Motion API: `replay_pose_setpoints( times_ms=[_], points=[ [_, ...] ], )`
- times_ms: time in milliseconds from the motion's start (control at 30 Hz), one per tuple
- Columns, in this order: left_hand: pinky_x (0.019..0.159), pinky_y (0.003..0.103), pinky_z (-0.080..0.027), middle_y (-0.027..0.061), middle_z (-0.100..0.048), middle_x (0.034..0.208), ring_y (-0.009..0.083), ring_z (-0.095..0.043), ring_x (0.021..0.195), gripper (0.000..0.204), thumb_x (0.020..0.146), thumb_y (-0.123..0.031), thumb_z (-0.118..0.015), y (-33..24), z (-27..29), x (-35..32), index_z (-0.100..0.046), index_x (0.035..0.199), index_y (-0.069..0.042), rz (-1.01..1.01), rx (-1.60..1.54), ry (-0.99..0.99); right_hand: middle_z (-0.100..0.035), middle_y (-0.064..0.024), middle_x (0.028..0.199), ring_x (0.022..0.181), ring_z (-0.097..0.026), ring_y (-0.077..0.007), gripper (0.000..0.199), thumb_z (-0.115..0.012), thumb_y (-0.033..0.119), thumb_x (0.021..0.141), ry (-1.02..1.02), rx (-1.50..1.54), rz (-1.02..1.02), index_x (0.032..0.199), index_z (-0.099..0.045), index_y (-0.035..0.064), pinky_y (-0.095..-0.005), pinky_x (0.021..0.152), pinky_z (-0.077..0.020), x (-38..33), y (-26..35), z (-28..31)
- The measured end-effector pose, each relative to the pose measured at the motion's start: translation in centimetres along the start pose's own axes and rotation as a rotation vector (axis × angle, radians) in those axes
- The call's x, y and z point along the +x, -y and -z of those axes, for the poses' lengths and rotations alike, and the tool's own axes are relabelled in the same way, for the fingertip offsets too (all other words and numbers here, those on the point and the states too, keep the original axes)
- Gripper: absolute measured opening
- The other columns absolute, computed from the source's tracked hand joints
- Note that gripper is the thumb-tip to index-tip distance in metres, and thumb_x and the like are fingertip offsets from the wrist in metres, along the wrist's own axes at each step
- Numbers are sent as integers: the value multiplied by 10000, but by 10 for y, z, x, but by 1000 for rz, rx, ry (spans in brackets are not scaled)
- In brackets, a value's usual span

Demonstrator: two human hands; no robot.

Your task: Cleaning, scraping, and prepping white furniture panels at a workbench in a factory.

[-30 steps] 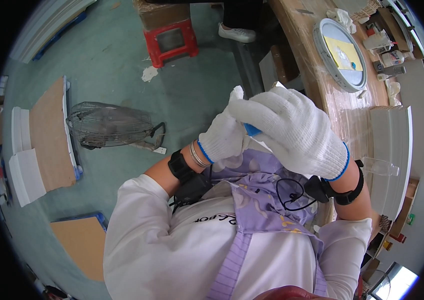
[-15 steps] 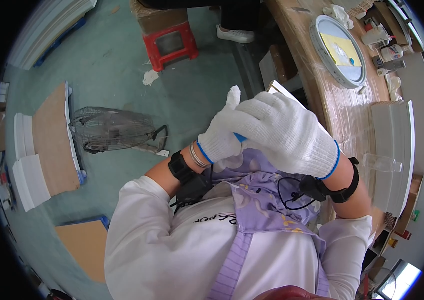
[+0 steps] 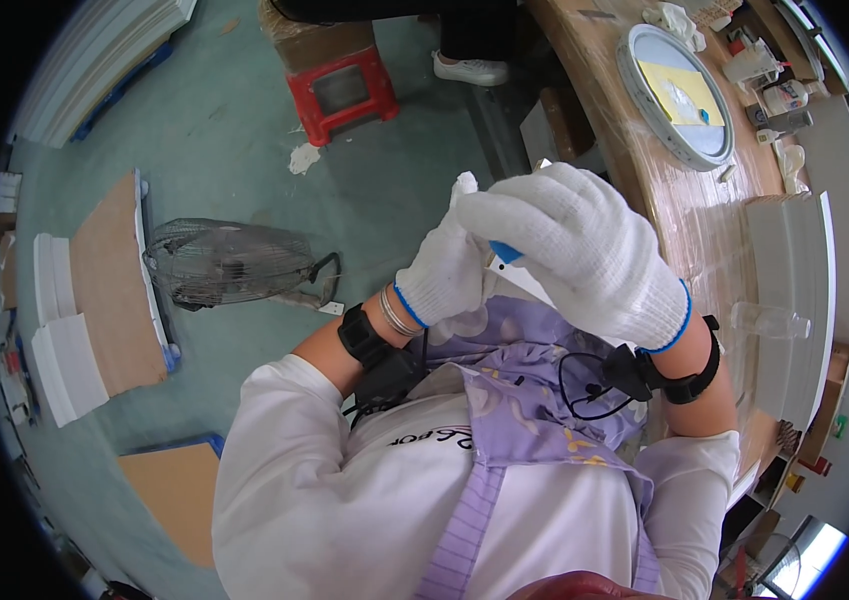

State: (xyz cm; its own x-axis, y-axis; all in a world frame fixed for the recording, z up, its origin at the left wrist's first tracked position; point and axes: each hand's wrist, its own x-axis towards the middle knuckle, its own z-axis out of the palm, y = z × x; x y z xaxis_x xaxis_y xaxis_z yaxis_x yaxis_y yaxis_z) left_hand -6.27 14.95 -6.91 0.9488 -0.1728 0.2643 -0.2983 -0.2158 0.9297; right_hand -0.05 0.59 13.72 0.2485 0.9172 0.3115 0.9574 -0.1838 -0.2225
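Note:
Both my hands wear white knit gloves with blue cuff edges and meet in front of my chest. My right hand [image 3: 579, 255] is curled, palm down, around a small blue piece [image 3: 506, 252]; only its blue tip shows, so its kind is unclear. Beneath that hand lies a white flat strip [image 3: 534, 284] with a small dark hole near its end, mostly covered. My left hand [image 3: 444, 262] is closed at the strip's near left end, thumb pointing up. Its other fingers are largely hidden behind the right hand.
Along the right runs a plastic-wrapped workbench [image 3: 679, 225] bearing a round grey lid [image 3: 634, 75] with a yellow sheet, bottles, a clear bottle [image 3: 770, 320] and white panels [image 3: 794, 250]. A floor fan [image 3: 229, 262] stands left. Ahead are a red stool [image 3: 344, 97] and another person's shoe [image 3: 471, 70].
My right hand has shifted slightly up and to the right, and turned, showing more of the blue piece and of the white strip below. My left hand has barely moved.

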Motion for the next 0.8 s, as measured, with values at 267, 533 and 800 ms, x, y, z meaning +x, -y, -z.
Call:
replay_pose_setpoints(
  times_ms=[267,533,800],
  points=[
    [1078,362,-369,94,-641,1191,208,-611,1091,609,891,-320,-682,-20,-9,11,-465,1373,-17,-79,123,-80,-595,-79,905,754,-618,-261,473,-639,125,707,-19,64,-22,1171,-548,109,-365,666,-519,-11,14,-7],
    [1068,455,-413,200,-459,1428,336,-485,1293,899,944,-727,-250,-59,-2,33,-330,1468,-1,731,-1535,154,-638,-72,1048,880,-630,-290,545,-715,28,704,-160,316,-336,1232,-632,135,-385,747,-521,-88,34,-3],
    [939,433,-512,191,-559,1317,327,-584,1180,780,990,-634,-295,-14,8,16,-399,1416,11,800,-1458,111,-621,-162,1067,965,-637,-318,316,-675,111,842,-730,93,-1140,1146,-602,68,-383,860,-520,-164,-48,21]
  ],
)
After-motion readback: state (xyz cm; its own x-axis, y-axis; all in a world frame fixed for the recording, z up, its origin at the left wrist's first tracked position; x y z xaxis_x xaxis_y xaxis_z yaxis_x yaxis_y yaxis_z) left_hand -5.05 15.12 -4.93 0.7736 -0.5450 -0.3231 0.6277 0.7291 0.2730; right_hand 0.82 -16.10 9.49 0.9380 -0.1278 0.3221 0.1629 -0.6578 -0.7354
